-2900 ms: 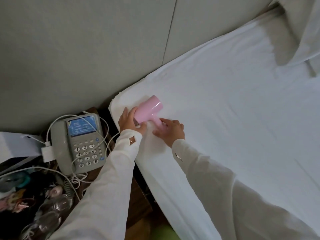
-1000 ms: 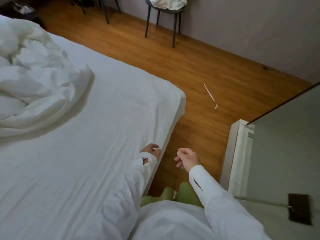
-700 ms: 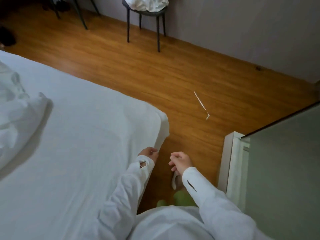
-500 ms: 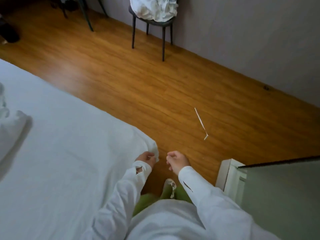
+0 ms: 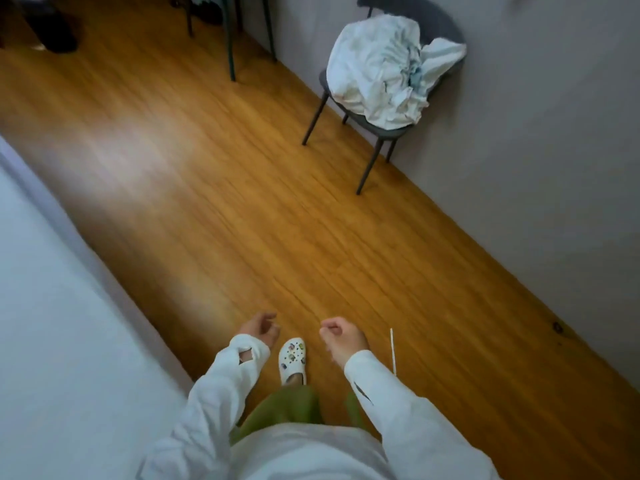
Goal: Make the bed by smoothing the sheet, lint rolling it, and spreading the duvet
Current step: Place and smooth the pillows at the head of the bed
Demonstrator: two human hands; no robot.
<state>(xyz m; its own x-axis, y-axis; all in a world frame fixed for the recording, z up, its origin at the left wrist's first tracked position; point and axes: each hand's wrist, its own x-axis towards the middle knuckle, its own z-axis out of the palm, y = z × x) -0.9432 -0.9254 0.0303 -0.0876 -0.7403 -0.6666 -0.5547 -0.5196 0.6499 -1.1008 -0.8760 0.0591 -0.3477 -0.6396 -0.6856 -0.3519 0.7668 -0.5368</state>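
Observation:
The bed's white sheet (image 5: 52,341) fills the lower left of the head view, with its edge running diagonally along the wooden floor. My left hand (image 5: 260,329) hangs over the floor just right of the bed edge, fingers loosely curled and holding nothing. My right hand (image 5: 341,338) is a little further right, curled into a fist with nothing visible in it. Neither hand touches the sheet. The duvet and the lint roller are out of view.
A dark chair (image 5: 367,133) piled with crumpled white linen (image 5: 384,71) stands against the grey wall at the upper right. More chair legs (image 5: 230,46) show at the top. A thin white strip (image 5: 393,351) lies on the floor by my white clog (image 5: 292,358).
My left hand has let go of the sheet corner and come off the bed. The view has swung from the bed toward the open floor and the chair; the duvet has left the view.

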